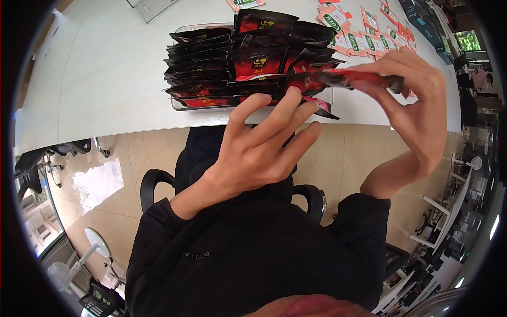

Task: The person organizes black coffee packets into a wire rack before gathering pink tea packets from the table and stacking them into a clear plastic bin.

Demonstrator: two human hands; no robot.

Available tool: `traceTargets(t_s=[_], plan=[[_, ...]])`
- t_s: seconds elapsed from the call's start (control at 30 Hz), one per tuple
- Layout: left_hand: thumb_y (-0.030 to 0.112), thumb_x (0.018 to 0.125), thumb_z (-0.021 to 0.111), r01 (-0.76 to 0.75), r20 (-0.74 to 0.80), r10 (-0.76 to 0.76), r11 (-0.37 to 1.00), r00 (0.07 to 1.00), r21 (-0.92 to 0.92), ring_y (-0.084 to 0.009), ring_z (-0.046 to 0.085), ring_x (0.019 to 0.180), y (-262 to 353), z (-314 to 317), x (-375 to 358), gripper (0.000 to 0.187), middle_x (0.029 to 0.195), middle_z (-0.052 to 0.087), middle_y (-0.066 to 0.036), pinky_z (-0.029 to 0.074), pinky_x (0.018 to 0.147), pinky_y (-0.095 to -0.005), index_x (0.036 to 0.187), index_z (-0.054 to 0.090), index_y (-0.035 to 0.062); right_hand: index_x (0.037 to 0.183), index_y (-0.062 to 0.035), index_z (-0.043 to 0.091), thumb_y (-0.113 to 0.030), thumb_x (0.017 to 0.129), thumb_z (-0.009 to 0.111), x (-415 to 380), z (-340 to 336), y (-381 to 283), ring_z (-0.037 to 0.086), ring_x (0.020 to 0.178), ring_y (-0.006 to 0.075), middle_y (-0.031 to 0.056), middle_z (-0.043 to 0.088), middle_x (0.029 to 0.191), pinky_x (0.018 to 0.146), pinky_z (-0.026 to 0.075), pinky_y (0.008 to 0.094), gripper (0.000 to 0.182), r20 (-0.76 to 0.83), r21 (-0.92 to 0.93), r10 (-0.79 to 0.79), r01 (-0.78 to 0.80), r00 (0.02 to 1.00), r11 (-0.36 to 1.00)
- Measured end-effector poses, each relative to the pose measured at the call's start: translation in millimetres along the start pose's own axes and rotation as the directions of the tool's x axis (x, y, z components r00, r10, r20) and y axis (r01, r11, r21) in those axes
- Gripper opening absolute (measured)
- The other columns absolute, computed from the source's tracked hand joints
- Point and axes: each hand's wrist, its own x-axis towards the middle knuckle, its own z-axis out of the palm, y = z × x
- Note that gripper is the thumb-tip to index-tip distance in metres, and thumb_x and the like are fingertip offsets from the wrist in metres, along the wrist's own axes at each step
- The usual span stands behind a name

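Rows of black and red G7 sachets (259, 61) stand packed in a clear tray (182, 108) near the table's front edge. My left hand (264, 142) reaches over the tray's front side, fingers spread, with its fingertips at the front right sachets. To the right of the tray, my right hand (414, 90) pinches a dark red and black sachet (364, 78), blurred by motion and held roughly level. The left end of that sachet overlaps the packed ones in view. One sachet (326, 110) leans out at the tray's front right corner.
Orange and white Cozy sachets (369, 43) lie scattered on the white table (105, 68) behind and right of the tray. A clear container (150, 8) sits at the back left. Dark boxes (422, 26) line the right side. A chair armrest (156, 182) is below the table edge.
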Motion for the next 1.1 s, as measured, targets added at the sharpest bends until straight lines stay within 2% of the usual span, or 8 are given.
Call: traceTargets(t_s=[0.17, 0.23, 0.4, 0.53, 0.6, 0.63, 0.9, 1.1], plan=[[0.018, 0.079, 0.076, 0.008, 0.001, -0.008, 1.000, 1.000, -0.028, -0.0154, 0.061, 0.115, 1, 1, 0, 0.011, 0.107, 0.074, 0.008, 0.034, 0.103, -0.0369, 0.089, 0.074, 0.0204, 0.093, -0.0085, 0.080, -0.003, 0.073, 0.083, 9, 15, -1, 0.059, 0.066, 0.0179, 0.0032, 0.068, 0.074, 0.054, 0.039, 0.0320, 0.021, 0.110, 0.057, -0.093, 0.087, 0.990, 0.995], [0.017, 0.079, 0.076, 0.019, -0.018, -0.020, 0.999, 1.000, -0.036, -0.0152, 0.061, 0.115, 0, 3, 0, 0.011, 0.105, 0.075, 0.008, 0.035, 0.102, -0.0368, 0.090, 0.074, 0.0201, 0.090, -0.0072, 0.077, -0.014, 0.075, 0.081, 9, 32, -4, 0.065, 0.073, 0.0277, 0.0063, 0.067, 0.076, 0.059, 0.046, 0.0390, 0.016, 0.133, -0.049, -0.064, 0.071, 0.989, 0.996], [0.017, 0.074, 0.076, 0.034, -0.159, -0.051, 0.994, 0.986, -0.107, -0.0169, 0.061, 0.103, -8, 7, 9, 0.015, 0.095, 0.074, 0.007, 0.036, 0.096, -0.0367, 0.088, 0.070, 0.0169, 0.094, -0.0032, 0.074, -0.002, 0.069, 0.078, 13, 40, -29, 0.067, 0.068, 0.0330, 0.0083, 0.070, 0.080, 0.058, 0.050, 0.0414, 0.025, 0.220, -0.125, -0.061, 0.090, 0.974, 0.988], [0.014, 0.072, 0.078, -0.039, -0.245, 0.003, 0.989, 0.970, -0.143, -0.0187, 0.059, 0.089, -15, 12, 11, 0.022, 0.094, 0.072, 0.005, 0.039, 0.089, -0.0360, 0.091, 0.069, 0.0147, 0.097, -0.0060, 0.074, -0.003, 0.069, 0.078, 16, 39, -22, 0.065, 0.075, 0.0321, 0.0076, 0.069, 0.083, 0.064, 0.049, 0.0403, 0.029, 0.340, -0.093, -0.046, 0.082, 0.939, 0.992], [0.011, 0.069, 0.073, -0.031, -0.318, -0.021, 0.987, 0.948, -0.159, -0.0185, 0.059, 0.088, -19, 28, 10, 0.024, 0.093, 0.068, 0.003, 0.039, 0.089, -0.0372, 0.092, 0.069, 0.0146, 0.101, -0.0095, 0.073, -0.003, 0.069, 0.077, 13, 45, -11, 0.060, 0.084, 0.0312, 0.0062, 0.066, 0.087, 0.073, 0.047, 0.0392, 0.033, 0.125, 0.038, -0.222, 0.219, 0.967, 0.975], [0.008, 0.067, 0.068, -0.017, -0.389, -0.049, 0.986, 0.920, -0.165, -0.0183, 0.060, 0.086, -19, 32, 9, 0.027, 0.092, 0.064, 0.001, 0.040, 0.088, -0.0384, 0.093, 0.070, 0.0146, 0.101, -0.0095, 0.073, -0.003, 0.069, 0.077, 15, 46, -9, 0.060, 0.084, 0.0312, 0.0062, 0.066, 0.087, 0.073, 0.047, 0.0392, 0.033, 0.126, 0.037, -0.213, 0.210, 0.969, 0.977], [0.007, 0.074, 0.077, -0.005, -0.385, -0.054, 0.989, 0.921, -0.151, -0.0215, 0.058, 0.095, -26, 35, 8, 0.042, 0.105, 0.063, -0.002, 0.040, 0.087, -0.0377, 0.114, 0.067, 0.0119, 0.093, -0.0097, 0.063, -0.011, 0.073, 0.078, 34, 65, -1, 0.056, 0.087, 0.0304, 0.0062, 0.060, 0.088, 0.075, 0.043, 0.0392, 0.025, 0.094, 0.115, -0.349, 0.338, 0.932, 0.934], [0.023, 0.068, 0.095, 0.077, -0.490, -0.166, 0.978, 0.856, -0.196, -0.0211, 0.058, 0.093, -29, 8, -7, 0.049, 0.096, 0.062, 0.000, 0.044, 0.077, -0.0348, 0.106, 0.065, 0.0131, 0.096, -0.0108, 0.078, -0.022, 0.081, 0.081, 18, 38, 7, 0.062, 0.073, 0.0276, 0.0059, 0.074, 0.086, 0.066, 0.046, 0.0376, 0.019, 0.199, 0.023, -0.189, 0.189, 0.962, 0.982]])
